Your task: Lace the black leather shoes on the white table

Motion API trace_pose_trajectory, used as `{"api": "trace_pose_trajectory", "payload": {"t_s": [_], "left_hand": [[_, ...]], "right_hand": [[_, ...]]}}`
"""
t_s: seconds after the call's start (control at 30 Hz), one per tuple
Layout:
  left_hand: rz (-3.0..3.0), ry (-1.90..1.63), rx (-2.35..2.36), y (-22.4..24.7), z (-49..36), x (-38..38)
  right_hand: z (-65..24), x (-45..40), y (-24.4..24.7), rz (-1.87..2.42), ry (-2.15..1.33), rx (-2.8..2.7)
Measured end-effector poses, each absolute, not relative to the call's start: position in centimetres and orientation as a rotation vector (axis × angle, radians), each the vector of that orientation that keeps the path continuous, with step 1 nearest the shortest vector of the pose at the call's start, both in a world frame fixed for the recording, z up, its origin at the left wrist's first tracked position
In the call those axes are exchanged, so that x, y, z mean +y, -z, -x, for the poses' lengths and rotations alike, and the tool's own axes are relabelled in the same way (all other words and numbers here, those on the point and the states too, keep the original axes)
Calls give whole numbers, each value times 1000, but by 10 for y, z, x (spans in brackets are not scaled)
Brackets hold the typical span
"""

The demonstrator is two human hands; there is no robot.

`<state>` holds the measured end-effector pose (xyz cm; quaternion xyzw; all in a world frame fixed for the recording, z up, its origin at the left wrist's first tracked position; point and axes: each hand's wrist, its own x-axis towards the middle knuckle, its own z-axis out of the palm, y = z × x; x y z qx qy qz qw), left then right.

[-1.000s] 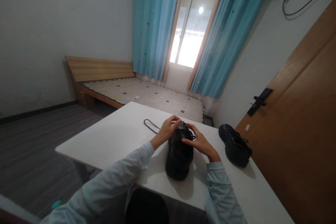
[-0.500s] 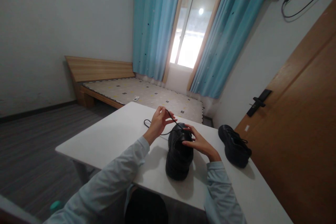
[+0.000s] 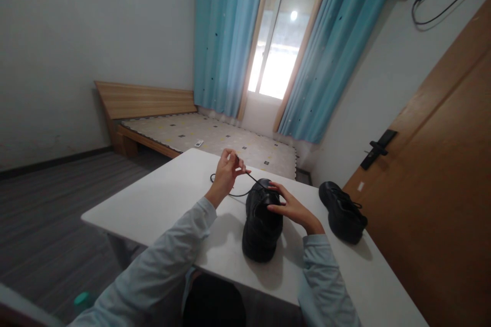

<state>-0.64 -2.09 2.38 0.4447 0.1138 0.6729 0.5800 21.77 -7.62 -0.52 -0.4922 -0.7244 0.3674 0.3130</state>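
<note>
A black shoe (image 3: 261,230) stands on the white table (image 3: 161,204), its heel toward me. My left hand (image 3: 227,171) pinches a black shoelace (image 3: 253,179) up and to the left of the shoe, and the lace runs taut to the shoe's eyelets. Another stretch of lace loops on the table behind my left wrist. On the shoe's right side, my right hand (image 3: 289,205) has its thumb and fingers around the tongue and collar area. A second black shoe (image 3: 343,213), laced, rests near the table's right edge.
Beyond the table is a bed (image 3: 215,135) with a small white object (image 3: 198,143) on its mattress. A wooden door (image 3: 433,189) with a black handle stands close on the right. Blue curtains (image 3: 230,36) flank the window. A green-topped item (image 3: 81,299) is at the lower left.
My left hand has moved a little left and up, drawing the lace out longer from the shoe. My right hand and both shoes are almost where they were.
</note>
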Motion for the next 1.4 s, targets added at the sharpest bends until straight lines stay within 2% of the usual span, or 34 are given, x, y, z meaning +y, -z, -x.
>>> {"api": "trace_pose_trajectory", "payload": {"t_s": [0.33, 0.47, 0.73, 1.03, 1.4], "left_hand": [[-1132, -1586, 322, -20, 15, -10], [-1382, -1417, 489, -15, 14, -7], [-1955, -931, 498, -3, 11, -7], [-2049, -788, 530, -5, 13, -11], [-2086, -805, 583, -7, 10, -16]], "right_hand": [[-217, -79, 3, 1308, -969, -1910], [-213, -80, 2, 1262, -889, -1913], [-197, -81, -1, 1086, -664, -1905], [-192, -80, -2, 1123, -535, -1935], [-185, -81, 0, 1129, -531, -1933]]}}
